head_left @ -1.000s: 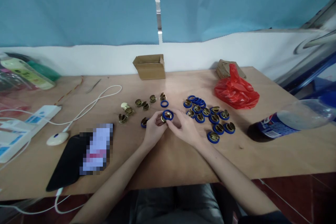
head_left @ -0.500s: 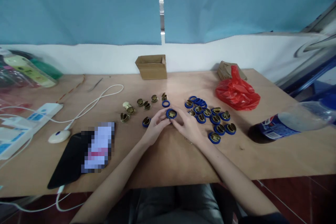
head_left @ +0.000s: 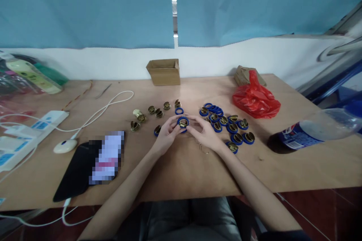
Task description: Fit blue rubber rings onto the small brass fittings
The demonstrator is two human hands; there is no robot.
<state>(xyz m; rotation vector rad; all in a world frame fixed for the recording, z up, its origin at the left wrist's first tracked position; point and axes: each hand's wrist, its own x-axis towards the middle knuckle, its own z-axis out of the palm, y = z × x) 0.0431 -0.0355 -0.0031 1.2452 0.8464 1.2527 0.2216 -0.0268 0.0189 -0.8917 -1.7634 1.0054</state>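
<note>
Between the fingertips of both hands is a blue ring with a brass-coloured metal piece inside [head_left: 183, 122], held just above the table. My left hand [head_left: 166, 135] grips its left side and my right hand [head_left: 204, 132] its right side. A loose blue ring [head_left: 179, 111] lies just beyond my hands. Beside my left hand sits another blue-ringed brass piece [head_left: 157, 130], partly hidden by the fingers. Several bare brass pieces [head_left: 159, 113] with raised flaps lie to the left. Several blue-ringed brass pieces [head_left: 233, 128] and a cluster of empty blue rings [head_left: 216, 110] lie to the right.
A cardboard box [head_left: 164, 73] stands at the wall. At right are a red plastic bag [head_left: 256, 99] and a lying cola bottle [head_left: 308, 130]. A phone [head_left: 109, 158], a black tablet-like slab [head_left: 75, 175], white cables and a power strip [head_left: 32, 137] occupy the left.
The held blue-ringed piece has turned and tilted in my fingers, so its ring now faces me more. A thin curved wire shows more clearly under my right wrist.
</note>
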